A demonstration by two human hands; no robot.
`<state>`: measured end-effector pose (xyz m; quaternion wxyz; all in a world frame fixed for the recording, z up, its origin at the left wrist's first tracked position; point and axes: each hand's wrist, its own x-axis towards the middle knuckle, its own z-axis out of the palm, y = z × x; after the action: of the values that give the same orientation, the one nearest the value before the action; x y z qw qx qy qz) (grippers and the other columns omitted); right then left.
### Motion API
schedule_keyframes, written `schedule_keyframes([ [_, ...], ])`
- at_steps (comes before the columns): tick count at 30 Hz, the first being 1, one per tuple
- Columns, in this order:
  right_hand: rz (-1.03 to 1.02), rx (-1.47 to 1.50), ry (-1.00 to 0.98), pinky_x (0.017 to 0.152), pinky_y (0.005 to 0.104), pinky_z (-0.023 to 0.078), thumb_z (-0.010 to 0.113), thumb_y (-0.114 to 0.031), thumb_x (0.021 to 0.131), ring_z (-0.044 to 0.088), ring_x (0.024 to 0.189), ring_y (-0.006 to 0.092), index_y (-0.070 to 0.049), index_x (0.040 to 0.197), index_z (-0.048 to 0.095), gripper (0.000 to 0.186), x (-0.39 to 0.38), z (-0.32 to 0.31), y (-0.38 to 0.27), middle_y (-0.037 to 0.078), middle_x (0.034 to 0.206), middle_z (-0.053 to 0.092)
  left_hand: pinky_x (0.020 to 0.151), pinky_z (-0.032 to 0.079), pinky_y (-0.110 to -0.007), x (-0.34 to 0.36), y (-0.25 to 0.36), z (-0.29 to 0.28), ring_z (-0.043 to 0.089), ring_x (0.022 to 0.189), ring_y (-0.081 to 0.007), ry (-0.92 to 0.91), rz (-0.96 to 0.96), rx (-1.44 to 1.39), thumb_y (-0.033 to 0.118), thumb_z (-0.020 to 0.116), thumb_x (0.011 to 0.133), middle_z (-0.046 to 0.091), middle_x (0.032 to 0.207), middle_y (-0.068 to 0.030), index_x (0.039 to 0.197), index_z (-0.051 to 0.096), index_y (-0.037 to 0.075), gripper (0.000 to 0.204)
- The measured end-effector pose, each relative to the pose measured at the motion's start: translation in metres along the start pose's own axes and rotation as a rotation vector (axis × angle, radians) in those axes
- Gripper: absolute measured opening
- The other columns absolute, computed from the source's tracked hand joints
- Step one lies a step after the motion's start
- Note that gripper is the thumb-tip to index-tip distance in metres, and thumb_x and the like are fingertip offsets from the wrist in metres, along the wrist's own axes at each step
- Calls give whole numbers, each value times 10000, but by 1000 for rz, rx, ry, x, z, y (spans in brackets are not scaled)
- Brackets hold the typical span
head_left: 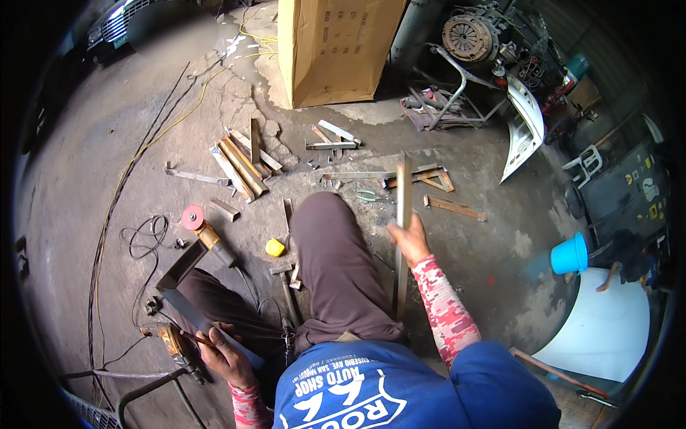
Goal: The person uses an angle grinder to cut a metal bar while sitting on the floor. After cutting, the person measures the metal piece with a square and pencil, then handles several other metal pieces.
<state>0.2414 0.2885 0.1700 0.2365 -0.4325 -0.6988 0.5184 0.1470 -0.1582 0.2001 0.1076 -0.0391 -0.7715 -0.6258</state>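
My right hand (411,241) is closed around a long metal bar (404,193), which stands out in front of me beside my right knee. On the left, my left hand (227,356) grips an L-shaped metal piece (191,309) over my left thigh. A thin reddish stick also shows at its fingers, its kind unclear. Just beyond the L-shaped piece lies an angle grinder (216,244) with a red disc. A second yellow power tool (172,344) rests left of my left hand. Between my legs are a hammer (287,294) and a yellow tape measure (275,247).
Cut metal bars (241,163) lie in a pile ahead, with more pieces (421,176) and green-handled pliers (369,196) to their right. Cables (121,186) run along the left floor. A large cardboard box (336,53) stands ahead; a blue bucket (569,254) sits right.
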Motion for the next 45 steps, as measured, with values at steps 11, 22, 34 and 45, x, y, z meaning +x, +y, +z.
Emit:
schedule_keyframes([
  [11, 485, -49, 210, 546, 426, 568, 803, -134, 830, 693, 738, 289, -19, 1257, 600, 486, -44, -84, 279, 150, 990, 690, 570, 461, -255, 17, 18, 34, 587, 615, -101, -235, -68, -19, 279, 524, 1151, 661, 783, -39, 1018, 623, 30, 298],
  [22, 198, -1002, -336, 942, 465, 593, 774, -391, 837, 745, 1068, 408, -24, 1102, 777, 452, -76, -61, 359, 219, 1147, 772, 518, 549, -307, 82, 62, 13, 652, 573, -221, -595, -394, -514, 297, 560, 1125, 685, 818, -144, 1275, 572, 11, 324],
  [34, 572, -675, -508, 963, 453, 566, 843, -399, 792, 723, 1084, 368, -25, 1144, 749, 523, -121, -36, 316, 206, 1117, 763, 441, 274, -229, 180, 106, 28, 339, 505, -34, -510, -289, -362, 363, 553, 1135, 416, 680, 52, 1468, 559, 3, 491],
  [45, 535, -807, -300, 913, 431, 569, 862, -341, 822, 730, 1013, 318, -1, 1203, 714, 532, -67, -57, 298, 187, 1082, 762, 453, 213, -245, 239, 12, 116, 281, 503, -37, -460, -612, -190, 534, 411, 1144, 329, 674, 96, 1230, 681, 62, 551],
])
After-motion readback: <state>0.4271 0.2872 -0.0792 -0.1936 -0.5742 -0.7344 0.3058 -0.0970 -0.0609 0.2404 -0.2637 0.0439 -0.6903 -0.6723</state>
